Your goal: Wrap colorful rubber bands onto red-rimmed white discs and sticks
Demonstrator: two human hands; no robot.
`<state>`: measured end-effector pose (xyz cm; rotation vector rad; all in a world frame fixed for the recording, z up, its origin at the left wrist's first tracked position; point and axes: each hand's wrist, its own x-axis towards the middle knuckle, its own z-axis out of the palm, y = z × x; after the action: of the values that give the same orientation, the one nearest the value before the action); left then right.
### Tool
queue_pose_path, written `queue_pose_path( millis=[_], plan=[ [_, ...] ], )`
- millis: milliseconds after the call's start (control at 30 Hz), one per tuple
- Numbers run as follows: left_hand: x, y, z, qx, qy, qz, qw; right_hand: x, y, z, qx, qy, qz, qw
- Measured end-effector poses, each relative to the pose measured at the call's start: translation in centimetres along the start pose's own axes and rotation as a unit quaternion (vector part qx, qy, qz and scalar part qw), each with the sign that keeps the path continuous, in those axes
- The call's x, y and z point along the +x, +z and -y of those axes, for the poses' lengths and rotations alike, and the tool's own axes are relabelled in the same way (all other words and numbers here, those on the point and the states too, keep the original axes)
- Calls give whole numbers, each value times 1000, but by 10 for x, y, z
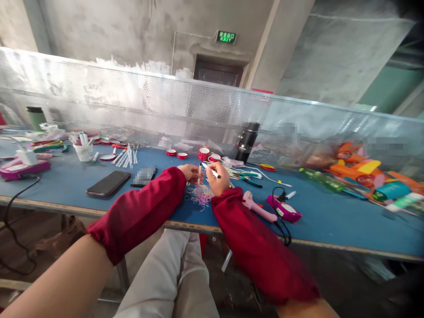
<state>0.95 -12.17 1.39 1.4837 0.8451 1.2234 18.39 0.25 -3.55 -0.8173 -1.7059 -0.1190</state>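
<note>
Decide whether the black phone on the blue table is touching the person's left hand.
Apart. The head view shows the black phone lying left of the red sleeve, with bare blue table between it and the left hand.

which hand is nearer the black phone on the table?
Left. The left hand is over the table to the right of the black phone; the right hand is farther right, beyond the left, above the pile of small bands.

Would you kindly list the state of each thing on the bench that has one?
left hand: closed on a white stick, held upright
right hand: gripping a pen
phone: screen dark, lying flat
black flask: upright, capped
white cup: upright, holding sticks
</note>
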Motion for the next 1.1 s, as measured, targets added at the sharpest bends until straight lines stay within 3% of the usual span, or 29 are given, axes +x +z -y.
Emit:
queue_pose_path(
  millis=[133, 300, 433, 667, 833, 1100],
  plan=[
    [70, -1, 31, 20, -44, 15, 999, 0, 0, 0, 4, 1, 12, 1000],
    [106, -19, 65, 23, -57, 24, 998, 0, 0, -2, 8, 14, 4, 1000],
    [114, -25, 74, 20, -64, 30, 997, 0, 0, -1, 11, 10, 13, 1000],
    [113, -21, 68, 11, -68, 9, 998, 0, 0, 0, 8, 12, 22, 1000],
    [113, -22, 65, 33, -108, 11, 994, 0, 0, 0, 11, 15, 8, 1000],
    [108, -14, 57, 16, -77, 15, 997, -1, 0, -2, 8, 11, 6, 1000]
  ],
)
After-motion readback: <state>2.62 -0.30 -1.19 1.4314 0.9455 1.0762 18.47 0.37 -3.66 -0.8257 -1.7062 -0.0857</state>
